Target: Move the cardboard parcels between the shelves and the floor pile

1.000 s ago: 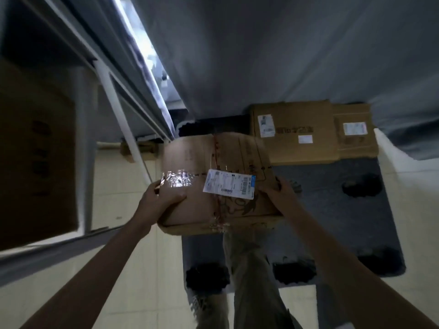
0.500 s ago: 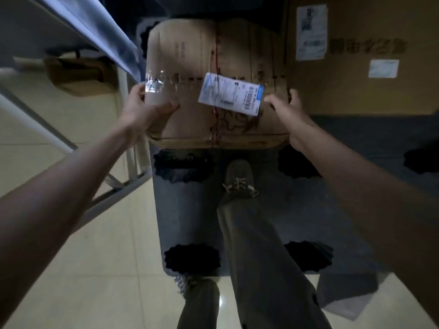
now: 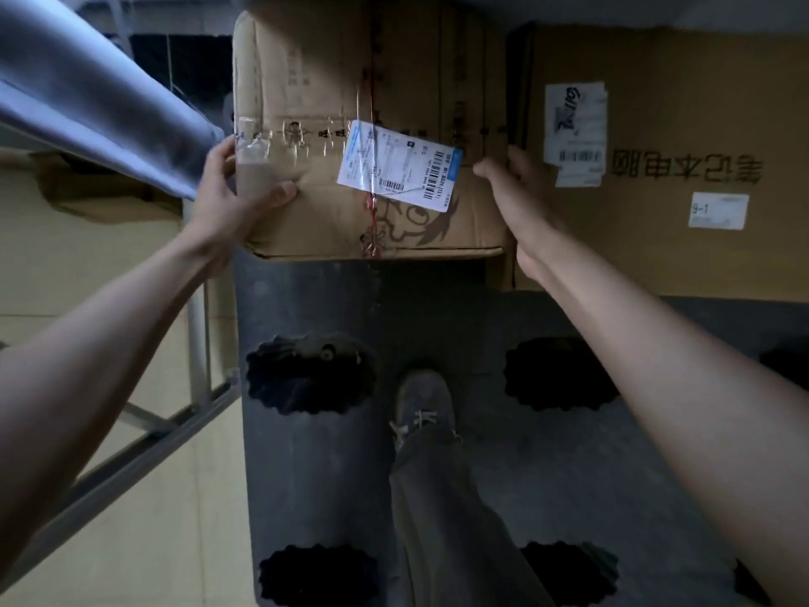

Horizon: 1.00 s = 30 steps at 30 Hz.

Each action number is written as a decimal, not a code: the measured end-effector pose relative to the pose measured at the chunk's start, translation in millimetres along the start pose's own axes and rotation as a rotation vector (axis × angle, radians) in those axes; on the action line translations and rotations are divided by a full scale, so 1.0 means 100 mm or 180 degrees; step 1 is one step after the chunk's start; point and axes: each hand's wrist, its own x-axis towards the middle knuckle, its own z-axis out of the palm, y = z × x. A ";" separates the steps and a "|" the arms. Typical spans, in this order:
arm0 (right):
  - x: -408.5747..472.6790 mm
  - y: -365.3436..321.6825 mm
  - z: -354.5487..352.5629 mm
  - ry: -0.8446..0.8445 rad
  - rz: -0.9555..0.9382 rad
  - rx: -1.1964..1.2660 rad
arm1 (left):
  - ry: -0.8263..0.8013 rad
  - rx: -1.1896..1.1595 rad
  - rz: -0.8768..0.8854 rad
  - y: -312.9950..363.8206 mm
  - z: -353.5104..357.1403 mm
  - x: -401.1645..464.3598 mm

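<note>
lowering the cardboard parcel (image 3: 350,138) toward the dark pallet (image 3: 547,466): over the last second it went from chest height, well clear of the pile, to a spot at 12 o'clock in view, close over the pallet's far end. whether its underside is already down cannot be told; a shadow band sits under the near edge. the shipping label (image 3: 399,168) faces up, red string crossing the top.

left hand (image 3: 232,203) holds the parcel's left side, thumb curled over the top by the clear tape. right hand (image 3: 516,199) presses the right side, thumb on the top edge; fingers hidden behind the box.

large flat carton (image 3: 678,238) lies just beside the parcel at 2 o'clock; touching or not is unclear. shelf frame (image 3: 144,435) runs at 8 o'clock, a smaller box (image 3: 109,190) at 9 o'clock beneath it. one shoe (image 3: 422,405) stands on the pallet at 6 o'clock.

judgement: shelf-to-floor move is nearly complete; release comes next.
</note>
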 end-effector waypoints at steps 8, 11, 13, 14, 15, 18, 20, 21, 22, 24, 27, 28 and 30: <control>0.28 0.01 0.59 -0.0070 -0.0092 0.0101 | 0.0592 0.0211 -0.0077 -0.28 -0.34 0.31; 0.34 0.12 0.82 -0.0392 0.0006 -0.0224 | 0.0549 0.0696 -0.0267 -0.45 -0.41 0.42; 0.30 0.21 0.91 -0.0535 0.0241 -0.0373 | 0.0403 0.1133 -0.0330 -0.52 -0.41 0.45; 0.26 0.24 0.92 -0.0530 0.0353 -0.0391 | 0.0408 0.1301 -0.0372 -0.53 -0.39 0.45; 0.19 0.27 0.93 -0.0492 0.0426 -0.0384 | 0.0449 0.1434 -0.0433 -0.51 -0.37 0.43; -0.10 0.34 0.87 -0.0328 0.0542 -0.0361 | 0.0538 0.1721 -0.0574 -0.40 -0.22 0.22; -0.36 0.38 0.78 -0.0321 0.0612 -0.0382 | 0.0499 0.1744 -0.0439 -0.29 -0.09 -0.03; -0.51 0.39 0.74 -0.0349 0.0651 -0.0390 | 0.0443 0.1738 -0.0336 -0.23 -0.03 -0.17; -0.66 0.40 0.68 -0.0383 0.0687 -0.0395 | 0.0356 0.1729 -0.0248 -0.16 0.02 -0.33; -0.98 0.38 0.54 -0.0459 0.0723 -0.0379 | 0.0087 0.1671 -0.0194 0.01 0.11 -0.67; -1.50 0.26 0.32 -0.0537 0.0693 -0.0231 | -0.0380 0.1519 -0.0122 0.28 0.15 -1.22; -1.70 0.21 0.25 -0.0517 0.0653 -0.0182 | -0.0511 0.1504 -0.0098 0.37 0.14 -1.42; -2.13 0.09 0.12 -0.0446 0.0585 -0.0070 | -0.0664 0.1435 -0.0121 0.57 0.09 -1.83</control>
